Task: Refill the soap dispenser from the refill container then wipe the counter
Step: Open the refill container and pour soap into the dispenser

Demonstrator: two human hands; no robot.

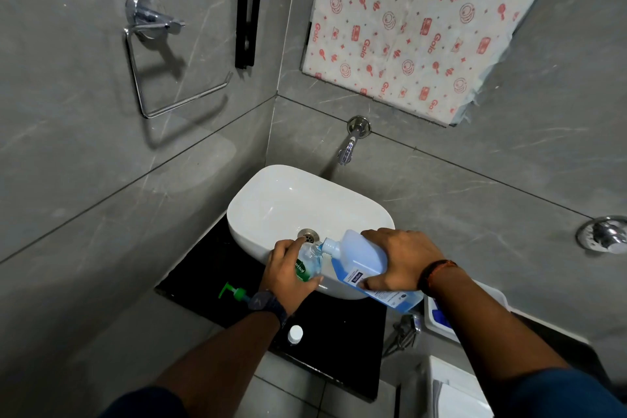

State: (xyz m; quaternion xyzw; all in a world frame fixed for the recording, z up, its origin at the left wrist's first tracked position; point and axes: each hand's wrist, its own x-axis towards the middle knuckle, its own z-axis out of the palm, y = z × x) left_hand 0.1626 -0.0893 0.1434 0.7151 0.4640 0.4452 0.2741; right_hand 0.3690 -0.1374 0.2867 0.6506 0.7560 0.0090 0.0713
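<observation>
Right now we hold the soap dispenser bottle [308,263] at the front edge of the white basin [271,193]. Our left hand [288,276] is wrapped round it, with the fingers curled over its green label. Our right hand [403,260] grips the pale blue refill container [361,256] from above, thumb along its lower side. The container is tipped so its neck points down and left at the bottle's open mouth. The two seem to touch, though the spot is too small for us to tell whether liquid is running.

On the black counter [339,326], the green pump head [234,292] lies just left of our left wrist. A small white cap [295,332] sits beside the forearm, nearer the counter's front edge. A chrome wall tap [349,144] juts out above the basin's far rim.
</observation>
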